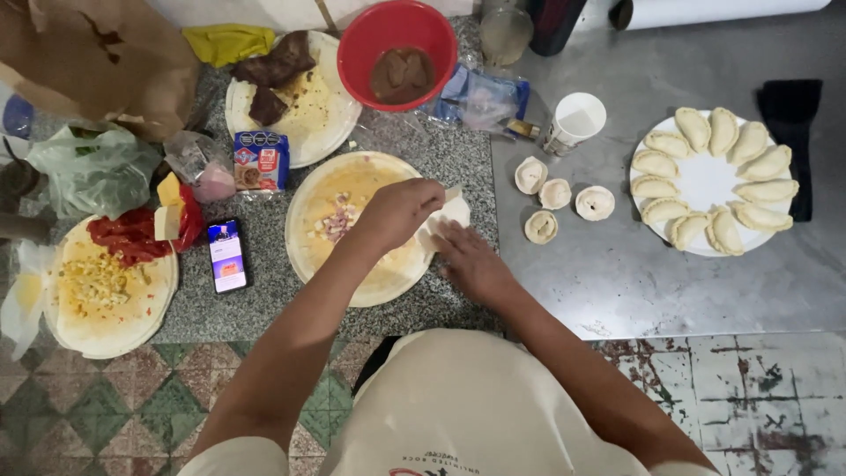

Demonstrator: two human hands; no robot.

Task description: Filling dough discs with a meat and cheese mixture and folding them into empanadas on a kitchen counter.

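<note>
My left hand [397, 211] is closed over the right side of a round plate [308, 256] smeared with yellow filling and small bits of ham. A small pale utensil tip [454, 191] sticks out of its fingers, over a pale dough disc [451, 214]. That disc lies at the plate's right rim. My right hand [469, 258] rests flat on the disc's lower edge and holds it down. Several small filled dough rounds [555, 194] sit just right of my hands. A white plate [705, 185] at the far right carries several folded, crimped dumplings.
A red bowl [398, 53] with brown filling, a plate with dark meat [291, 79], a white cup [575, 122], a phone [227, 256], a small blue packet [261, 160], a plate with corn and red peppers [106, 282], plastic bags and a paper bag crowd the counter. A black cloth [793, 115] lies at the far right.
</note>
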